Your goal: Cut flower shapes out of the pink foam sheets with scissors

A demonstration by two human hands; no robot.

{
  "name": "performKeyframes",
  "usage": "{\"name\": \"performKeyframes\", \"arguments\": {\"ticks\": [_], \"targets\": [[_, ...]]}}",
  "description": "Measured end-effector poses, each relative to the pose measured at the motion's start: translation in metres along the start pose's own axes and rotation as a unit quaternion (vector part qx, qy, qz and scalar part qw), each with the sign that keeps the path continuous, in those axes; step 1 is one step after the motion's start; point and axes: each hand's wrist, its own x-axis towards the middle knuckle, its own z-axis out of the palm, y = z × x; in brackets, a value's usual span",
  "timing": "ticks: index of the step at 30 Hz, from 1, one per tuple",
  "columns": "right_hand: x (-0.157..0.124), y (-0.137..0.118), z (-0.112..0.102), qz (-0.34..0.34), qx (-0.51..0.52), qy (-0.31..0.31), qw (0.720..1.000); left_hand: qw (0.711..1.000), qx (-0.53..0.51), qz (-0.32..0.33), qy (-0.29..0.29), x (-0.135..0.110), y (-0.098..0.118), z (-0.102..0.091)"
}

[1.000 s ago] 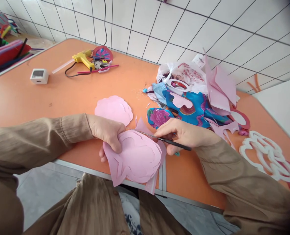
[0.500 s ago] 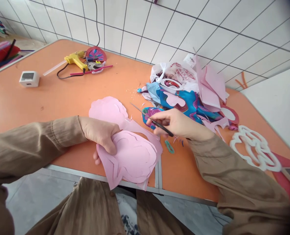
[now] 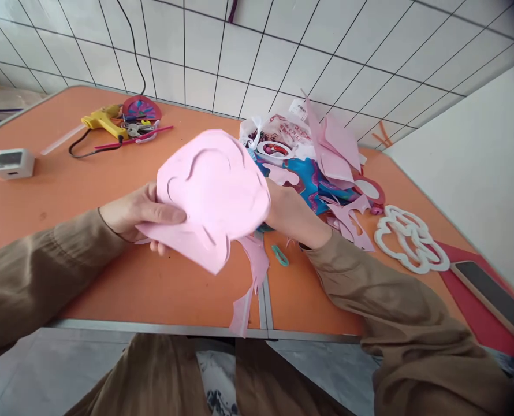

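Observation:
My left hand (image 3: 146,215) grips a stack of pink foam sheets (image 3: 216,188) by its left edge, thumb on top. The stack is lifted off the orange table (image 3: 66,190) and tilted up towards me; curved cut lines show on its face. My right hand (image 3: 292,212) reaches in behind the stack's right edge, and its fingers are hidden by the foam. The scissors are out of sight. Pink offcut strips (image 3: 250,280) hang and lie below the stack, over the table's front edge.
A heap of printed bags and pink scraps (image 3: 313,164) lies behind my right hand. Farther right are a white foam cutout (image 3: 408,238) and a dark phone (image 3: 495,296) on a red sheet. A yellow glue gun (image 3: 100,121), a white cube (image 3: 12,163) and a teal clip (image 3: 279,255) are also here.
The pink stack was lifted from the table edge and turned up towards me. My right hand moved in behind it, taking the scissors out of sight. The view shifted right.

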Motion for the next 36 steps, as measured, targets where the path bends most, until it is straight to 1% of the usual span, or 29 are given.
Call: {"name": "performKeyframes", "arguments": {"ticks": [2,4,8,11,14,16,19,21,23,24,26,27,28,29,30,31,33,36], "targets": [[0.002,0.000,0.001,0.044,-0.018,-0.009,0.999,0.997,-0.042,0.056,0.010,0.010,0.002,-0.003],[0.003,0.001,0.004,0.060,-0.021,-0.016,0.998,0.994,-0.059,0.085,0.045,0.017,0.001,-0.003],[0.002,0.004,0.007,0.030,-0.027,-0.002,0.999,0.986,-0.082,0.099,0.103,0.022,-0.002,0.000],[0.003,0.007,0.008,-0.002,-0.006,-0.011,1.000,0.984,-0.086,0.100,0.123,0.022,-0.001,0.000],[0.004,0.009,0.007,-0.049,-0.014,-0.023,0.998,0.984,-0.083,0.094,0.124,0.022,-0.001,0.001],[0.006,0.010,0.008,-0.058,-0.023,-0.024,0.998,0.985,-0.082,0.091,0.125,0.023,-0.002,0.002],[0.007,0.010,0.010,-0.018,0.012,-0.019,1.000,0.985,-0.086,0.091,0.119,0.024,-0.005,0.003],[0.007,0.011,0.010,0.006,0.063,-0.036,0.997,0.986,-0.085,0.090,0.111,0.024,-0.007,0.003],[0.006,0.012,0.010,0.015,0.117,-0.061,0.991,0.987,-0.082,0.091,0.106,0.025,-0.008,0.002],[0.005,0.011,0.009,0.017,0.139,-0.061,0.988,0.987,-0.081,0.091,0.105,0.025,-0.009,0.001],[0.001,0.006,0.008,0.005,0.163,-0.042,0.986,0.987,-0.079,0.092,0.103,0.026,-0.010,-0.001],[-0.002,0.001,0.007,-0.009,0.160,-0.027,0.987,0.987,-0.078,0.091,0.103,0.026,-0.010,-0.001],[-0.005,-0.004,0.006,-0.044,0.151,-0.040,0.987,0.987,-0.076,0.091,0.104,0.026,-0.010,-0.002],[-0.008,-0.010,0.005,-0.071,0.132,-0.084,0.985,0.987,-0.075,0.090,0.107,0.027,-0.010,-0.002],[-0.011,-0.016,0.005,-0.082,0.104,-0.123,0.984,0.987,-0.073,0.091,0.110,0.027,-0.011,-0.002],[-0.014,-0.021,0.005,-0.070,0.076,-0.132,0.986,0.987,-0.072,0.093,0.112,0.027,-0.011,-0.002],[-0.017,-0.028,0.005,-0.054,0.054,-0.142,0.987,0.986,-0.072,0.097,0.112,0.027,-0.011,-0.001],[-0.018,-0.029,0.010,-0.053,0.062,-0.150,0.985,0.987,-0.077,0.097,0.101,0.027,-0.011,0.003]]}}
